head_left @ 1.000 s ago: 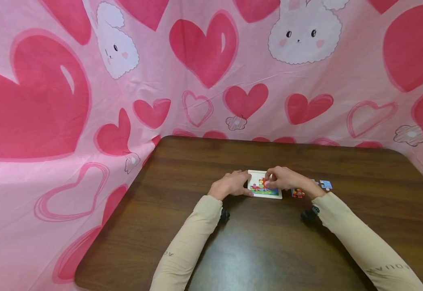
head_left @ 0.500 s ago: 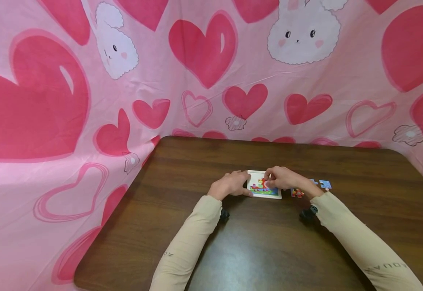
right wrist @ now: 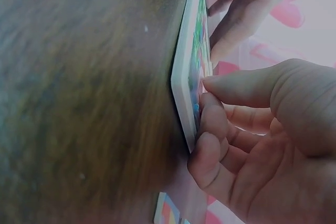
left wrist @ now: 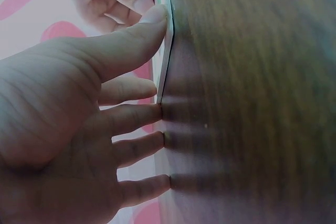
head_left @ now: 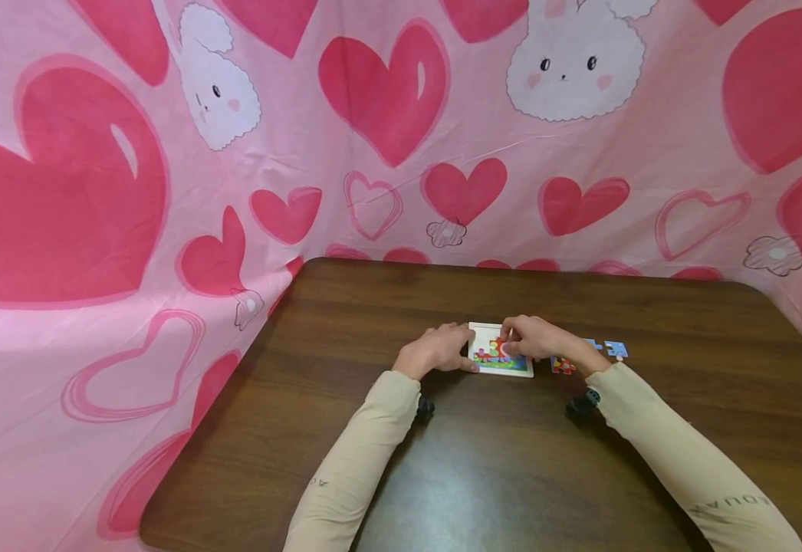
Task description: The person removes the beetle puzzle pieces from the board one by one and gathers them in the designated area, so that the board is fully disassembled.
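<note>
A small white puzzle tray (head_left: 481,335) lies on the table with a colourful picture of joined pieces over its lower part; the upper part shows bare white. My left hand (head_left: 435,350) steadies its left side. In the left wrist view the thumb rests on the tray's edge and the outstretched fingertips touch the table. Over the middle of the tray, my right hand (head_left: 539,337) pinches a red puzzle piece (head_left: 497,346) between thumb and index finger, low against the picture. The fingers partly hide this piece. In the right wrist view the other fingers are curled beside the tray's edge.
Just right of the tray lies a loose red-and-yellow puzzle piece (head_left: 563,366), partly behind the right wrist. Blue pieces (head_left: 616,349) lie farther right. The brown wooden table (head_left: 484,468) meets a pink heart-patterned cloth (head_left: 387,207) at the back and left.
Almost nothing differs. Both hands stay at the tray, with the right fingertips at the same red piece; the whole view has shifted very slightly.
</note>
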The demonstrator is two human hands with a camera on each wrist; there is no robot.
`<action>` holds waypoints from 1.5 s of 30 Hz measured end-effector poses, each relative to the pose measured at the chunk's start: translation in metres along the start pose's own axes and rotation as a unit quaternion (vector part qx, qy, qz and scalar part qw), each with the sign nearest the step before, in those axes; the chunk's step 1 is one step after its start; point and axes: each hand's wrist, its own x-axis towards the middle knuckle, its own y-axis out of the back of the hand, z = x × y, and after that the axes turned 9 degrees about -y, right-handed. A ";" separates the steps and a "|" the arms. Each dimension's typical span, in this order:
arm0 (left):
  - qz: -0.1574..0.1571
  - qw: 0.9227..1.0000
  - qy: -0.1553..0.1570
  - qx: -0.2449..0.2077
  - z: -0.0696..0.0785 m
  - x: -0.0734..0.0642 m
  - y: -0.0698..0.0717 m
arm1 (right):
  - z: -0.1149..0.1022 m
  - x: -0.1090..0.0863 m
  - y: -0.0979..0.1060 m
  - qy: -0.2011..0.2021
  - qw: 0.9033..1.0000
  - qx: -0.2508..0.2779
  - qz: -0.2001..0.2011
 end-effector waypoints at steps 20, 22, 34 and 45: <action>0.002 1.000 0.000 0.010 0.001 0.001 0.000 | 0.003 0.001 -0.001 0.002 1.000 0.004 0.019; 0.000 1.000 0.001 0.009 0.001 0.001 0.000 | 0.003 0.001 -0.001 0.004 1.000 -0.001 0.024; -0.003 1.000 0.004 0.000 -0.001 0.001 -0.001 | 0.000 -0.001 0.000 0.008 0.999 -0.001 0.033; -0.001 1.000 0.002 0.008 -0.002 0.002 -0.001 | -0.005 -0.005 -0.002 0.010 0.999 -0.004 0.051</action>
